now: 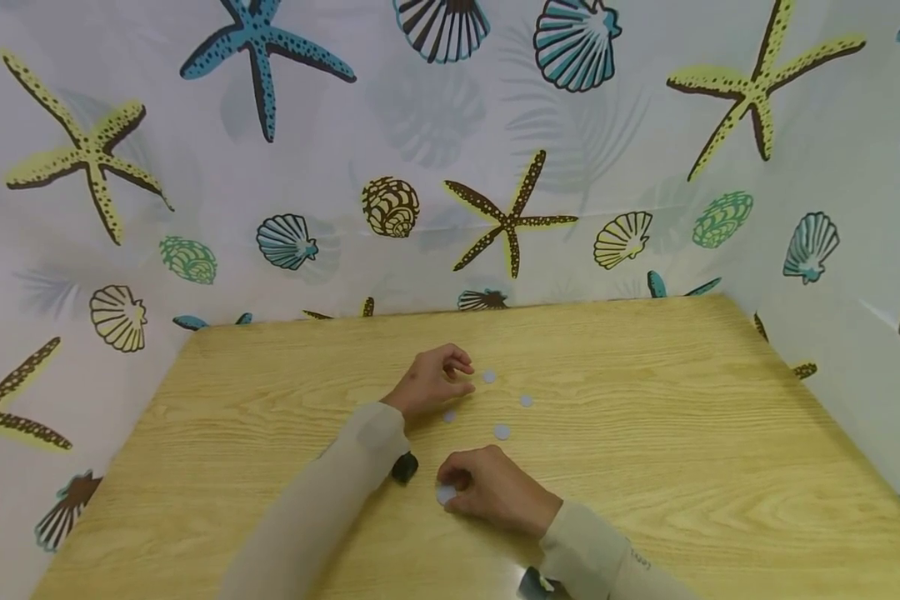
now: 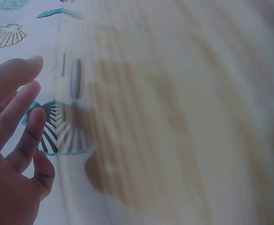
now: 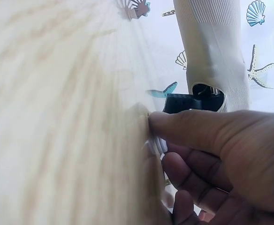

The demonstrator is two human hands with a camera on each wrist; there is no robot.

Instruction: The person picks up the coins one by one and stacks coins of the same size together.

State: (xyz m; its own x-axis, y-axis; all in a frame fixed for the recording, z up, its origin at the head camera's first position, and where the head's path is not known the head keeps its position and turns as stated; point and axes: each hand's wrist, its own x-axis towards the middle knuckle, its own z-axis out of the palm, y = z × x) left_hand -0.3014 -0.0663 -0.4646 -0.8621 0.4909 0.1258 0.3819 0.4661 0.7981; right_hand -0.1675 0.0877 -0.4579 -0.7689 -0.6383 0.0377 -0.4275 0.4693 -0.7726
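Several small pale, flat discs lie on the wooden table. My left hand (image 1: 437, 379) hovers over the table, its fingers loosely bent and thumb apart, holding nothing. Just right of its fingertips is one disc (image 1: 489, 377); another small disc (image 1: 449, 416) lies below that wrist. In the left wrist view, a grey disc (image 2: 76, 78) appears nearly edge-on beyond the left fingers. Nearer to me, my right hand (image 1: 495, 492) pinches a larger pale disc (image 1: 446, 494) at table level between thumb and curled fingers. The right wrist view shows its edge (image 3: 161, 146) beside the thumb.
Two more discs, a middle one (image 1: 502, 432) and a right one (image 1: 526, 401), lie between and right of the hands. The wooden table (image 1: 682, 400) meets a white cloth (image 1: 307, 158) printed with shells and starfish at the back and sides. Dark wrist cameras (image 1: 405, 467) sit under both sleeves.
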